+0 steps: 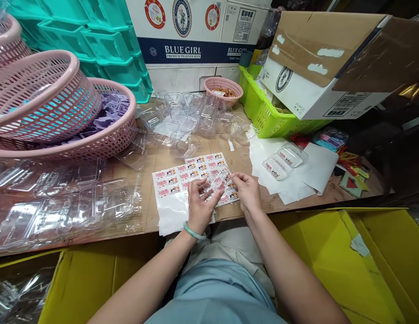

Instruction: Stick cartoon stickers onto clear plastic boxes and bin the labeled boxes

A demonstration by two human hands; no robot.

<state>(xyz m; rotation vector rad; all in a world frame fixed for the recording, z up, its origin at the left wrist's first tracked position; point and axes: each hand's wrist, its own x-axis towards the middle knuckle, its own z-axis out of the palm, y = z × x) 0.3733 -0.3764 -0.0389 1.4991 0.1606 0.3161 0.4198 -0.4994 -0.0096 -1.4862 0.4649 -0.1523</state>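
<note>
A small clear plastic case point(220, 178) is between my hands, above a sticker sheet. My right hand point(249, 192) pinches its right edge between thumb and fingers. My left hand point(201, 204), with a pale green bangle point(195, 231) at the wrist, supports its left side with curled fingers and thumb. The sticker sheet point(168, 183), printed with cartoon cats and pink lettering, lies beneath, and its lower left part is bare backing. To the right, an open clear case point(277, 166) bearing cat stickers rests on white paper point(293, 192).
Loose clear cases point(185, 112) crowd the back of the table, and rows of them point(77, 211) lie at left. Pink baskets point(123, 135) hold purple pieces. A lime crate point(259, 108) under a carton point(307, 63) stands at right. Yellow boxes point(317, 252) flank my lap.
</note>
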